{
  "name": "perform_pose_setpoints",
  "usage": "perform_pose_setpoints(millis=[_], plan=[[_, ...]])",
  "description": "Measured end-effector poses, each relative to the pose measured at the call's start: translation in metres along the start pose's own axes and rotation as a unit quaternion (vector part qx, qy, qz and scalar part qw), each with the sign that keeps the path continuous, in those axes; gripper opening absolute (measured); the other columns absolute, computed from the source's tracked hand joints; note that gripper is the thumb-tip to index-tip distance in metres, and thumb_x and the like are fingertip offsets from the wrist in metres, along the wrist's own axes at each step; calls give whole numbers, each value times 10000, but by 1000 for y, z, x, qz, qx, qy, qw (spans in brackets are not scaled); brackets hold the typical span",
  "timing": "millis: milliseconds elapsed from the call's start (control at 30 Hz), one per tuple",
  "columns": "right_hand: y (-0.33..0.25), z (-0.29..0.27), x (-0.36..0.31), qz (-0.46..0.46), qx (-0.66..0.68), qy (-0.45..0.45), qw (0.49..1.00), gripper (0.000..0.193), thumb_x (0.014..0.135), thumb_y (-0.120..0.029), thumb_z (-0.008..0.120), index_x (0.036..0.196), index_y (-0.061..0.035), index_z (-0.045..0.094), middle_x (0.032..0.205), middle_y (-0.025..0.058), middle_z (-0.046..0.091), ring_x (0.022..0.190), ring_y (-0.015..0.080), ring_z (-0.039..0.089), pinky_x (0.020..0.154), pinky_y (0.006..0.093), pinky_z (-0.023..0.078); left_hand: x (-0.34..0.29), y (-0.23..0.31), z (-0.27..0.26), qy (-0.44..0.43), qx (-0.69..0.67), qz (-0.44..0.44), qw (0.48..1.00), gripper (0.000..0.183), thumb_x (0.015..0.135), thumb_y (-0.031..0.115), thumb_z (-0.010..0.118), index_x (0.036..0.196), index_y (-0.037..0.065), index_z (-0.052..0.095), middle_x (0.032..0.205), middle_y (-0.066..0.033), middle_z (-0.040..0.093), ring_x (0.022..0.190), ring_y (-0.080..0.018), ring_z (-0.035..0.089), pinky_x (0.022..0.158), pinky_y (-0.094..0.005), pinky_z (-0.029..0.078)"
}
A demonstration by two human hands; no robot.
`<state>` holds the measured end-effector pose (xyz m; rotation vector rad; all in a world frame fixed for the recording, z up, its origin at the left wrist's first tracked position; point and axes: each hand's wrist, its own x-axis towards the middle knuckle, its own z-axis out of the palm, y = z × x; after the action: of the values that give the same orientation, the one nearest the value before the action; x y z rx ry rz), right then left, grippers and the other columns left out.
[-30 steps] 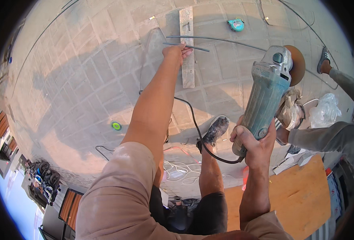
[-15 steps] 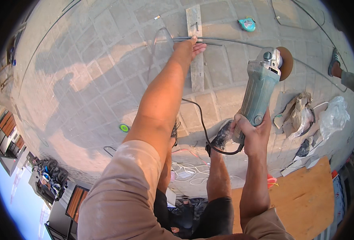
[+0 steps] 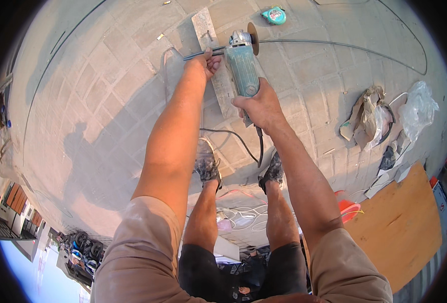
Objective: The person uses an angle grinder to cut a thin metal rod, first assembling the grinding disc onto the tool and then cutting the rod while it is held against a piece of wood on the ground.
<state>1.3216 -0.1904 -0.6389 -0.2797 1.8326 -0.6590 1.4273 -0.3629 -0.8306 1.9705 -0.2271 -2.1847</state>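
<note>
My left hand (image 3: pixel 206 64) is closed round thin metal rods (image 3: pixel 190 56), which it steadies over a narrow wooden plank (image 3: pixel 201 24) on the paving. In my right hand (image 3: pixel 265 105) is a green angle grinder (image 3: pixel 243 70), gripped by the rear of its body. The brown cutting disc (image 3: pixel 254 39) stands upright just right of the plank, close to the rod line. Whether the disc touches a rod, I cannot tell. From the grinder a long thin rod (image 3: pixel 334 44) runs off to the right. A black cord (image 3: pixel 260 146) trails from the grinder's handle toward my feet.
A turquoise tape measure (image 3: pixel 274 15) lies beyond the grinder. Torn brown paper (image 3: pixel 367 113) and clear plastic (image 3: pixel 419 108) lie at the right. White cable (image 3: pixel 243 217) is tangled between my legs, near a plywood sheet (image 3: pixel 395 227). Another long rod (image 3: pixel 56 48) curves along the left.
The grinder has moved left, from above the right-hand paving to beside my left hand at the plank. My left hand keeps its hold on the rods. The whole view has shifted.
</note>
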Motion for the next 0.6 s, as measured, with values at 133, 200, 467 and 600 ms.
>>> perform_pose_setpoints(millis=[133,200,467,600], plan=[[11,19,35,-34,-51,31,998,551,743,-155,802,1150,105,536,868,183,703,649,239,717,590,368,568,3,2,-2,-10,-19,-5,1000,164,998,196,707,950,53,644,729,-83,673,575,-185,641,473,-281,539],[11,20,41,-38,-58,40,997,554,744,-165,805,1143,109,537,871,193,706,654,249,725,593,370,571,0,0,3,6,-14,-3,1000,161,1000,195,702,936,57,648,717,-76,666,564,-183,636,465,-275,526],[14,23,57,-53,-62,59,995,568,732,-162,819,1145,111,541,884,206,714,661,260,737,594,373,584,-4,1,4,-3,-14,4,1000,143,1005,186,691,967,55,646,728,-91,687,554,-188,647,438,-271,503],[15,24,60,-43,-61,55,996,574,737,-160,815,1163,114,545,879,201,714,645,257,729,588,368,582,0,1,1,-5,-15,5,1000,127,995,168,702,999,52,648,751,-108,696,593,-209,668,478,-287,515]])
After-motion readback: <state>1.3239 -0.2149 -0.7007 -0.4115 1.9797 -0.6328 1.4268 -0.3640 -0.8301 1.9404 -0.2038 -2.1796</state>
